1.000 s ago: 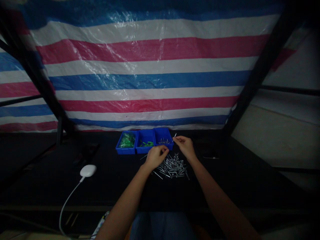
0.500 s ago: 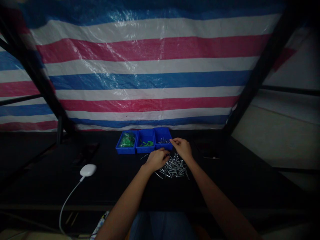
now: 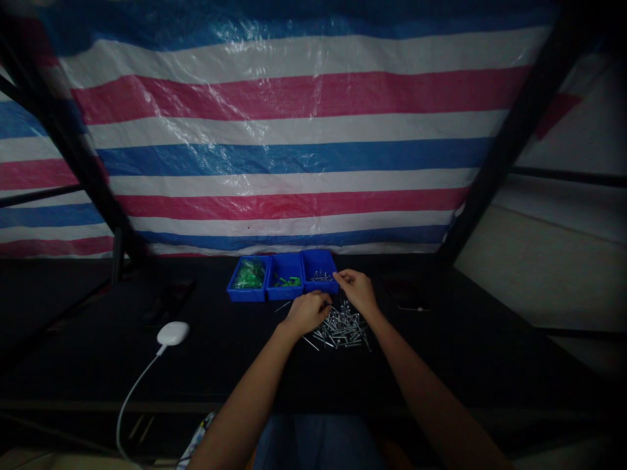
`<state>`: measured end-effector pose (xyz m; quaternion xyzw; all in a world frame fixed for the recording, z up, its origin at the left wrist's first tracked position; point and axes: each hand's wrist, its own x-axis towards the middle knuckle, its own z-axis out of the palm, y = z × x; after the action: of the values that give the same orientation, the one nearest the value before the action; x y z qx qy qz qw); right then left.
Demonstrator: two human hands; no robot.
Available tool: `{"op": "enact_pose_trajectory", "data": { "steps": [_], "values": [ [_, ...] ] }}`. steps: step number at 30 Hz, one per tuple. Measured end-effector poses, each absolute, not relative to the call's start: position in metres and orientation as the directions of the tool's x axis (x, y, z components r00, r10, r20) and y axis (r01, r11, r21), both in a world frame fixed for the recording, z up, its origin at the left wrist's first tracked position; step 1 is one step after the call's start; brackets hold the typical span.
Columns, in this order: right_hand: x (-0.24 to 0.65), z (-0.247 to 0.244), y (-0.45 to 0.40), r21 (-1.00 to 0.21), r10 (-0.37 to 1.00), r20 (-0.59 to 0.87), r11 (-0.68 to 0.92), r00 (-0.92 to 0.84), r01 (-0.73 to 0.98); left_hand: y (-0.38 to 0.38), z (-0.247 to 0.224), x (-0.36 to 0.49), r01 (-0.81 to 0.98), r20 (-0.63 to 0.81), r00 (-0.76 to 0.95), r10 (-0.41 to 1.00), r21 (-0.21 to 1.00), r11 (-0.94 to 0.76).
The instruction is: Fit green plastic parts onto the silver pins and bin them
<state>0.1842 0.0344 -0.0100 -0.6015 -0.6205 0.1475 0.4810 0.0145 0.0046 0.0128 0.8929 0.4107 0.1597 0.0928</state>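
My left hand (image 3: 308, 312) is closed, its fingers curled at the left edge of a pile of thin silver screw-like pieces (image 3: 341, 328) on the black table. What those fingers hold, if anything, is hidden. My right hand (image 3: 358, 289) has thumb and forefinger pinched together at the right side of the right blue bin (image 3: 319, 287). Anything in that pinch is too small to make out. Several silver pieces lie in this bin. In the middle blue bin (image 3: 285, 293) are small green plastic pieces (image 3: 288, 282). The left blue bin (image 3: 247, 296) holds a clear bag of green pieces (image 3: 249, 274).
A white rounded device (image 3: 173, 333) with a white cable (image 3: 133, 391) lies to the left. Single silver pieces lie loose beside the pile. Behind the black table (image 3: 235, 365) hangs a striped plastic sheet (image 3: 294, 156) between dark frame posts. A dark flat object (image 3: 409, 294) sits at the right.
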Motion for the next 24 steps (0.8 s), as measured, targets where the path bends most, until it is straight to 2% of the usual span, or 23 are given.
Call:
{"op": "enact_pose_trajectory", "data": {
  "steps": [9, 17, 24],
  "values": [
    [0.1852, -0.0135, 0.0371, -0.763, 0.886, 0.426, 0.244, 0.182, 0.598, 0.0042, 0.0113, 0.0145, 0.713, 0.173, 0.646, 0.744, 0.212, -0.668],
    [0.1851, -0.0128, 0.0367, -0.764, 0.885, 0.432, 0.258, 0.172, 0.591, 0.0063, 0.0102, 0.0139, 0.705, 0.208, 0.626, 0.751, 0.261, -0.66],
    [0.1851, -0.0122, 0.0364, -0.767, 0.888, 0.427, 0.255, 0.172, 0.588, 0.0091, 0.008, 0.0116, 0.732, 0.176, 0.593, 0.786, 0.289, -0.617]
  ]
}}
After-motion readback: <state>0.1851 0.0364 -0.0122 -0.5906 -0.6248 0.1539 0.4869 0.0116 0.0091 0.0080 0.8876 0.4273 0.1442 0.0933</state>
